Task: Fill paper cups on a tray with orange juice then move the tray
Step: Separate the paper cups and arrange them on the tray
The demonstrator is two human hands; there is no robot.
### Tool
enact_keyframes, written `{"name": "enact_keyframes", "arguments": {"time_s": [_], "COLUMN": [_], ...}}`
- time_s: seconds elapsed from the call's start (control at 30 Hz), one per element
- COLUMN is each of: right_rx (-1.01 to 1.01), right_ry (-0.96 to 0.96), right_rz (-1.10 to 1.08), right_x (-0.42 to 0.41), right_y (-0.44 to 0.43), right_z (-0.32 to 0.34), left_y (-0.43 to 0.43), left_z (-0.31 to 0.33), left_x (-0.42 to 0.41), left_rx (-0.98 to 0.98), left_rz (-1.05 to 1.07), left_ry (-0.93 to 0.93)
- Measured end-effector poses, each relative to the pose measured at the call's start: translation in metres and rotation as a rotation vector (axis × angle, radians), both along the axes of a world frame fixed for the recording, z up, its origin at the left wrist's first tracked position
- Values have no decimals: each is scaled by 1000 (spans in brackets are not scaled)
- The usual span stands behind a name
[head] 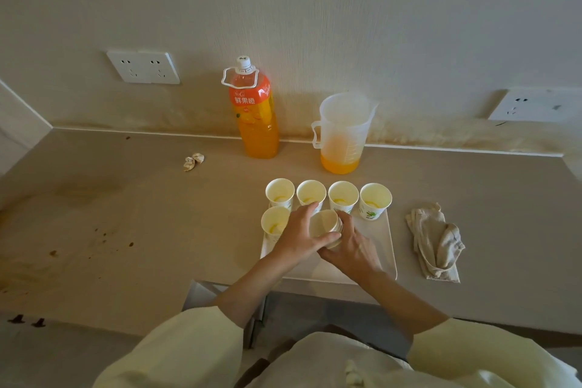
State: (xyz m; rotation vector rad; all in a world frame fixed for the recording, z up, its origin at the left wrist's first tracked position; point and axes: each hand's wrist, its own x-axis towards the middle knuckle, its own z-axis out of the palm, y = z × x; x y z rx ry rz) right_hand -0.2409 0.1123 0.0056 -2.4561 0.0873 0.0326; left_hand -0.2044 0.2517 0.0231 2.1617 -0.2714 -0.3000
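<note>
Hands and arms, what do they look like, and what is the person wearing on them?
The left hand and right hand are bare: no gloves, watch or bracelet shows. The left sleeve and right sleeve are loose, pale cream cloth, plain with no print, and they stop well short of the hands.

Am counting six paper cups point(280, 192), one tray point(374, 249), one juice bottle point(256, 123), one jug point(343, 132), one cloth point(436, 246), two wall sockets point(143, 67).

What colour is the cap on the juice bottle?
White. The cap shows best in the head view.
</note>
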Motion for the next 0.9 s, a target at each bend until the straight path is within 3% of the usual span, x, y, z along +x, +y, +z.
{"name": "enact_keyframes", "arguments": {"time_s": [0.23, 0.7, 0.9], "right_rx": [23, -9, -46], "right_ry": [-4, 2, -32], "right_rz": [-34, -42, -19], "right_x": [-10, -4, 0], "right_y": [-8, -12, -15], "right_z": [8, 11, 13], "left_y": [-14, -35, -34], "left_z": [3, 6, 5], "left_x": [0, -1, 4], "left_rx": [-67, -13, -18], "left_rz": [80, 273, 261], "left_ry": [101, 14, 36]}}
